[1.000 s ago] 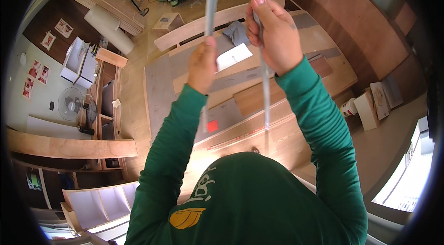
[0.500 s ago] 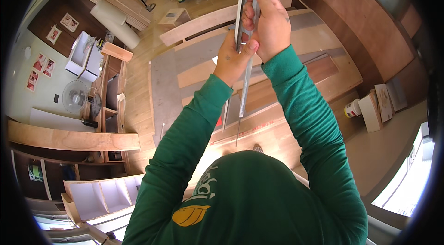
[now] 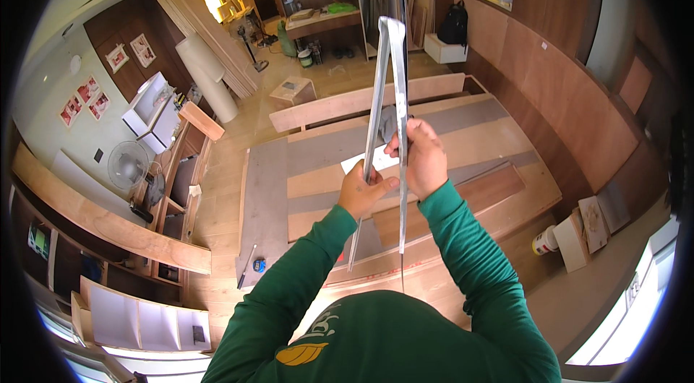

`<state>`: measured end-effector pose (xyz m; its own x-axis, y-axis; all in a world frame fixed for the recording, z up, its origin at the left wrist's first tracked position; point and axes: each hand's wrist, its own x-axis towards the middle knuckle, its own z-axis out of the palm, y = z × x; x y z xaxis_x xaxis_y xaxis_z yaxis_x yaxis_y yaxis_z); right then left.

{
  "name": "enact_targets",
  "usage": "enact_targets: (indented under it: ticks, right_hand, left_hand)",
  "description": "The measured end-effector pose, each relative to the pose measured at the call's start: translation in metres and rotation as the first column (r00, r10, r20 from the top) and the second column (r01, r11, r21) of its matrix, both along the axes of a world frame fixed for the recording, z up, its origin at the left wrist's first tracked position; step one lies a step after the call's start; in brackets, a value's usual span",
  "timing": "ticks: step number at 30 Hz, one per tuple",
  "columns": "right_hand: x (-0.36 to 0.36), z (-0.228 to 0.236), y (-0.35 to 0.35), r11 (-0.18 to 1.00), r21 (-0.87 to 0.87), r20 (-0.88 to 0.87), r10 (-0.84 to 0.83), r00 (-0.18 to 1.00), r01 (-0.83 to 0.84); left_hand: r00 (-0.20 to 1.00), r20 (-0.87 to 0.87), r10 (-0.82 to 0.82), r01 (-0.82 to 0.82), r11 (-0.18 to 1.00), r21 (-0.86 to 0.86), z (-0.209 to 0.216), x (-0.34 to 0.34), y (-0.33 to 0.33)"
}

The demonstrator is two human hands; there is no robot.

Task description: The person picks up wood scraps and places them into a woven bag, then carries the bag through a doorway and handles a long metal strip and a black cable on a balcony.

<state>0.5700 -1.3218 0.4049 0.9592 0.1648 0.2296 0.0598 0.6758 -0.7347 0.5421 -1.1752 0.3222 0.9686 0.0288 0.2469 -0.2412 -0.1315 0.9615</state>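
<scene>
Two long, thin silver metal strips stand upright before me and meet at the top; whether they are one folded piece I cannot tell. My left hand (image 3: 365, 190) is closed around the left metal strip (image 3: 377, 97), its thumb pointing toward the other one. Slightly higher, my right hand (image 3: 421, 159) grips the right metal strip (image 3: 398, 79) between thumb and fingers. Both strips run on below my hands, over a low wooden platform (image 3: 264, 173). A thin dark line rises behind the right strip, and a grey thing (image 3: 388, 124) is partly hidden between the strips.
A blue tape measure (image 3: 259, 265) and a thin rod (image 3: 247, 267) lie at the platform's near left corner. Loose boards (image 3: 484, 195) rest on the platform. A fan (image 3: 130, 165) stands left, a white bucket (image 3: 543, 240) right, a wooden box (image 3: 293, 92) beyond.
My view has tilted up, bringing the strips' joined top and more of the far room into sight. Both hands sit lower in the picture, still gripping the strips.
</scene>
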Motion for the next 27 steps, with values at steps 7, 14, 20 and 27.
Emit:
enact_targets:
  ticks: [7, 14, 20, 27]
  right_hand:
    - [0.001, -0.012, -0.01, 0.997, -0.053, 0.026, -0.052, 0.998, 0.053]
    - [0.01, -0.029, -0.019, 0.898, -0.319, 0.266, -0.22, 0.938, 0.301]
    - [0.029, -0.044, -0.009, 0.876, -0.295, 0.288, -0.3, 0.909, 0.382]
    - [0.022, -0.045, 0.009, 0.938, -0.187, 0.119, -0.273, 0.955, 0.292]
  left_hand:
    - [0.998, -0.02, 0.055, -0.058, 0.986, -0.159, -0.009, -0.005, -0.003]
    - [0.996, -0.018, 0.083, -0.085, 0.989, -0.125, 0.001, -0.02, 0.0]
    - [0.998, -0.022, -0.051, 0.049, 0.996, -0.071, 0.007, -0.03, -0.02]
    - [0.969, 0.11, -0.222, 0.238, 0.957, -0.168, 0.005, -0.042, -0.034]
